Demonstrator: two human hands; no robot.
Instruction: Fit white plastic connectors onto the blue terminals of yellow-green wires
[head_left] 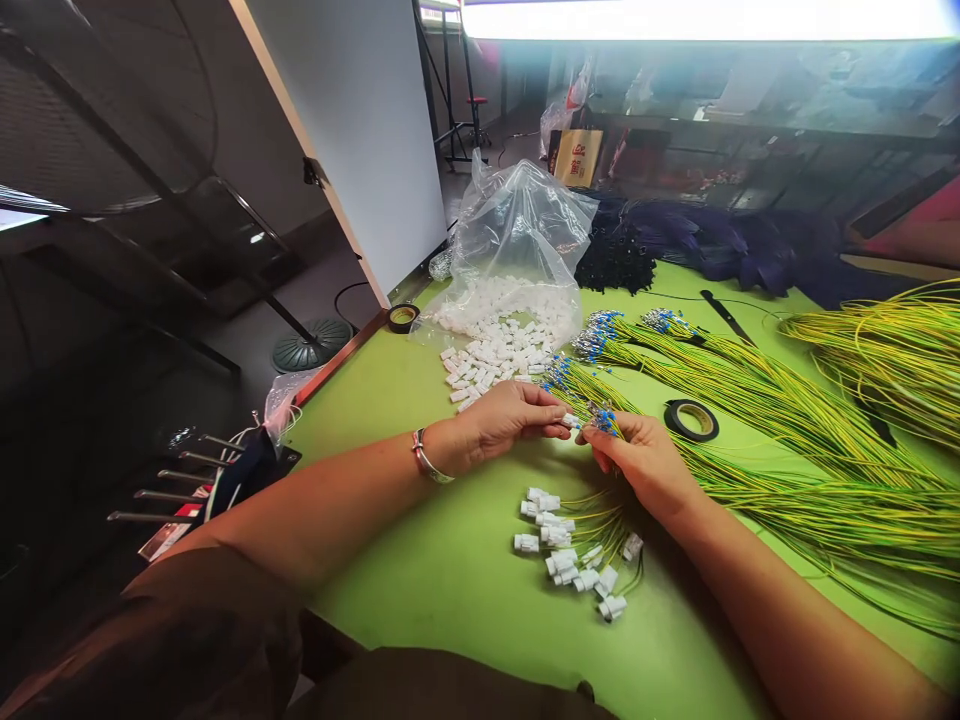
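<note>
Between thumb and fingers, my left hand pinches a small white plastic connector housing. My right hand is closed around several yellow-green wires whose blue-and-silver crimped terminals stick up at the fingertips. The housing and the terminals meet between the two hands; whether a terminal sits inside it is too small to tell. Below the hands lie several wires fitted with white housings. Beyond my left hand spreads a pile of loose white housings, spilling from a clear plastic bag.
Long bundles of yellow-green wire cover the right of the green table. A black tape roll lies among them, another tape roll near the left edge. Dark wire bundles lie at the back. A white panel stands at left.
</note>
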